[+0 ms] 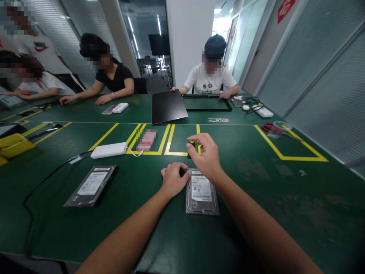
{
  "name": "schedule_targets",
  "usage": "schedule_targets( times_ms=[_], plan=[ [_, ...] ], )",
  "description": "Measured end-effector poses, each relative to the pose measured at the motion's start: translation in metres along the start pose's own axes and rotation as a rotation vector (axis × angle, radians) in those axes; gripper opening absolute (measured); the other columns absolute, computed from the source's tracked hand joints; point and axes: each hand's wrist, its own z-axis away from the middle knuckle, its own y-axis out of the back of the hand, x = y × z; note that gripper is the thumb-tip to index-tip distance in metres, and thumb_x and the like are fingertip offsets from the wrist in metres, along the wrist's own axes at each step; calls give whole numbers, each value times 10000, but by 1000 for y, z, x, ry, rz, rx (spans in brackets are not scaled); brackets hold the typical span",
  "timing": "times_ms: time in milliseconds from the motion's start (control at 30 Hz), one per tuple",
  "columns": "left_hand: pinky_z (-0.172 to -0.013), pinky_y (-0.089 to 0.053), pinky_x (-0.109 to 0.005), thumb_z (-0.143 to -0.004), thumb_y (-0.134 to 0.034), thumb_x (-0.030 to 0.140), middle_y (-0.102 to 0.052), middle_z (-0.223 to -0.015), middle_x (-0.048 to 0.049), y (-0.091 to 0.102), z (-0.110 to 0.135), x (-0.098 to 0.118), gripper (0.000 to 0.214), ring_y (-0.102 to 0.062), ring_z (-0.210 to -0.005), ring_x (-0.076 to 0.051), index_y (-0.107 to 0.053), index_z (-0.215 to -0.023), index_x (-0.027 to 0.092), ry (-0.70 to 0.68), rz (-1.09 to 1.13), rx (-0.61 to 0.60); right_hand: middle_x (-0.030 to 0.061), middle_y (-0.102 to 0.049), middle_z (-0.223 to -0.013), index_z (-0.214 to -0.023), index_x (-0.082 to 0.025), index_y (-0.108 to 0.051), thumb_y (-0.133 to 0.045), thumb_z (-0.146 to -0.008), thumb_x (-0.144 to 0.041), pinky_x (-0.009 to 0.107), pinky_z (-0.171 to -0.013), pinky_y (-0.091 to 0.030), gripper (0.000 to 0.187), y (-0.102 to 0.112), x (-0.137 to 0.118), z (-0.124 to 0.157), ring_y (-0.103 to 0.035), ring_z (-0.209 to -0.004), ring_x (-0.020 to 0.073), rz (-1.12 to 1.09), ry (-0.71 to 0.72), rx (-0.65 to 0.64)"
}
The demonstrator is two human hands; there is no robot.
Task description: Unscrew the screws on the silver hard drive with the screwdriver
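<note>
A hard drive (201,194) with a white label lies flat on the green table in front of me. My right hand (207,154) pinches the yellow-and-black handle of a screwdriver (189,152) from above. The screwdriver stands nearly upright, its thin shaft pointing down at the drive's far left corner; the tip's exact contact is too small to make out. My left hand (174,179) grips that same corner, thumb on the drive's edge and fingers curled beside it. Farther left, a second hard drive (92,184) rests label up on the table.
A white power bank (110,150) with a black cable lies beyond the second drive, near a pink phone (147,139). Red-handled scissors (270,127) lie at right, a yellow bin (17,146) at left. Across the table (256,228), a person holds a black panel (168,107).
</note>
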Motion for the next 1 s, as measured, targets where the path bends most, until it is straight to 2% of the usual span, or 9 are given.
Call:
schedule_targets(
  times_ms=[100,367,600,733,900,1000],
  plan=[
    [-911,-321,-412,-855,-646,386,-697,-1028,7,0,0,-1,169,-581,-1020,-234,-646,-972,265,-4,3,-1,43,-646,-928,-935,-222,-697,-641,-849,-256,354,-799,-476,108,0,1,0,-589,-872,196,1,0,7],
    [-911,-323,-412,-849,-657,388,-693,-1032,2,1,1,0,180,-575,-1028,-236,-644,-977,262,2,1,-7,21,-693,-913,-945,-229,-678,-587,-850,-188,363,-809,-470,138,1,0,-1,-607,-844,194,22,14,6],
    [-918,-325,-413,-847,-662,377,-694,-1039,8,0,0,0,173,-575,-1039,-237,-644,-975,262,3,5,-1,43,-645,-936,-930,-211,-691,-694,-820,-257,348,-787,-478,118,0,1,-1,-594,-879,196,-15,3,19],
    [-918,-320,-417,-844,-665,385,-694,-1040,2,-2,-1,-2,183,-574,-1034,-239,-645,-981,265,5,-1,1,26,-661,-899,-920,-223,-680,-655,-833,-223,351,-788,-466,90,-1,3,0,-593,-862,195,8,16,25],
    [-909,-318,-412,-847,-662,382,-692,-1030,3,-2,-1,-2,179,-570,-1031,-237,-645,-980,264,3,-10,1,17,-684,-900,-936,-231,-671,-590,-830,-176,354,-795,-461,145,0,3,1,-601,-854,194,5,-2,24],
    [-902,-318,-406,-852,-655,378,-690,-1034,5,-1,0,-1,172,-571,-1028,-236,-644,-978,262,-1,-6,1,22,-671,-900,-923,-226,-670,-628,-834,-213,343,-780,-462,99,0,2,0,-590,-850,192,-7,6,22]
  ],
)
